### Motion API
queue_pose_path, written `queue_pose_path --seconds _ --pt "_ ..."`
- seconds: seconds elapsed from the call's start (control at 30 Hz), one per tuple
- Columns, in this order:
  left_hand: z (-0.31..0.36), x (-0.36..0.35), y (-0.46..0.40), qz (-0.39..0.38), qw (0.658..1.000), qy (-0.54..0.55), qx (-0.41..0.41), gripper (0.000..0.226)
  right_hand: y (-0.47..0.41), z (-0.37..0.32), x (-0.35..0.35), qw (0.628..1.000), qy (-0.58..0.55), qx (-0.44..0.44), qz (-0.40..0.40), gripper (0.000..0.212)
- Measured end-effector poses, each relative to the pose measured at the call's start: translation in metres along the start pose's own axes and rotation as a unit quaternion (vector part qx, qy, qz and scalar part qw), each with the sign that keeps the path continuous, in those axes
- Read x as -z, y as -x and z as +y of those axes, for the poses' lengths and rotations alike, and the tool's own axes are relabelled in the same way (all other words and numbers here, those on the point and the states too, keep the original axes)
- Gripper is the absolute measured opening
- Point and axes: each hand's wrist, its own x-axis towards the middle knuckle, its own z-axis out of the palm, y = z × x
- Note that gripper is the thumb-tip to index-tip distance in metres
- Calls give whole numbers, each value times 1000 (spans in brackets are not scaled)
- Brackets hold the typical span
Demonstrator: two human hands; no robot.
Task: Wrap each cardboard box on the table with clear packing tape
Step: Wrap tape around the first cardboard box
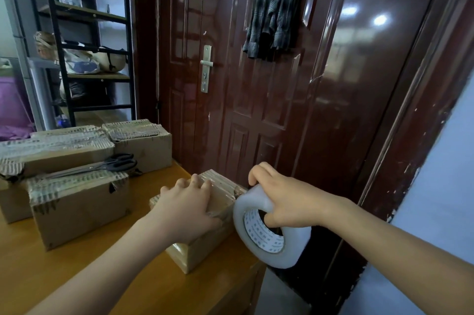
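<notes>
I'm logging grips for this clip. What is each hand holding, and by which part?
The right hand grips the tape roll through its core. The left hand presses flat on the small box, gripping nothing.

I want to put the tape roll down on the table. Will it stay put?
The tape roll is round, so on edge it would probably roll; laid flat it should stay. The right hand carries it alone, so it seems light.

The left hand (188, 208) hides most of the small box's (202, 250) top; shelf (84, 40) items are blurred.
</notes>
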Motion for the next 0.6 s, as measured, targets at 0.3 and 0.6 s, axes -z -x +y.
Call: queue_pose_path --seconds 0.3,0.6 --pt "-26 26 -8 -85 888 453 4 66 -31 -28 87 995 28 -11 91 29" --pt "-34 26 -9 146 969 197 -32 22 -103 -52 92 957 -146 -2 250 38"
